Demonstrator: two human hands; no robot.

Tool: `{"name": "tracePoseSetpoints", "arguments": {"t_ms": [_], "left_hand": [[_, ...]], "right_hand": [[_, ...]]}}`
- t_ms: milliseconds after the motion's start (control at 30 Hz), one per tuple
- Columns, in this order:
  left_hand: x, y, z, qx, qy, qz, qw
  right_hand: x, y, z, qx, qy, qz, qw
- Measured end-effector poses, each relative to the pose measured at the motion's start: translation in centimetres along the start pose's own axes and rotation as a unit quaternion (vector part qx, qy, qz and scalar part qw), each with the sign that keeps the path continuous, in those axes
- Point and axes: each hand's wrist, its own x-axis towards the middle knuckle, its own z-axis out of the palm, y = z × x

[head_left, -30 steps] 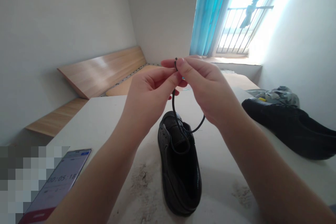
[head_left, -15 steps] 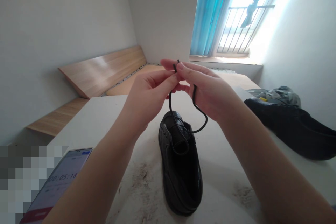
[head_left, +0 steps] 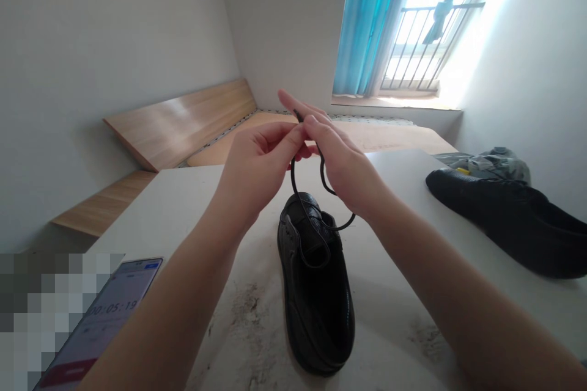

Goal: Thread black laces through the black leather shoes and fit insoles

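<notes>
A black shoe (head_left: 293, 302) stands on the white table, its toe pointing away from me and its opening toward me. From its front rises a thin black shoelace (head_left: 294, 180), looping up to both hands above the toe. My left hand (head_left: 263, 159) pinches the lace between thumb and fingers. Against it, my right hand (head_left: 339, 149) presses thumb and fingers on the lace near its tip, index finger stretched out to the upper left. The fingertips of both hands meet and partly hide the lace.
A second black shoe (head_left: 509, 220) lies at the right, with grey cloth (head_left: 504, 165) behind it. A phone (head_left: 107, 311) showing a running timer lies at the left. Beyond the white table (head_left: 183, 189) are a wooden bed board (head_left: 183, 122) and blue curtains (head_left: 367, 24).
My right hand has shifted left and turned, its fingers now pointing more upward. The lace ends have come together at the fingertips. The left hand and the shoe have hardly moved.
</notes>
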Motion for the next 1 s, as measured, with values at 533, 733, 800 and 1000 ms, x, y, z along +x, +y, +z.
{"name": "tracePoseSetpoints", "arguments": {"t_ms": [533,733,800,1000], "left_hand": [[0.0,0.2,0.0,0.104,-0.094,0.084,0.987],[0.1,-0.3,0.2,0.054,-0.081,0.037,0.995],[0.1,-0.1,0.2,0.018,-0.089,0.007,0.996],[0.0,0.0,0.1,-0.03,-0.071,-0.026,0.997]], "right_hand": [[0.4,-0.6,-2.4,0.169,-0.005,0.036,0.985],[0.2,-1.1,-2.1,0.151,0.044,0.016,0.987],[0.2,-1.4,-2.0,0.14,0.067,0.012,0.988],[0.3,-1.0,-1.9,0.195,0.063,0.038,0.978]]}}
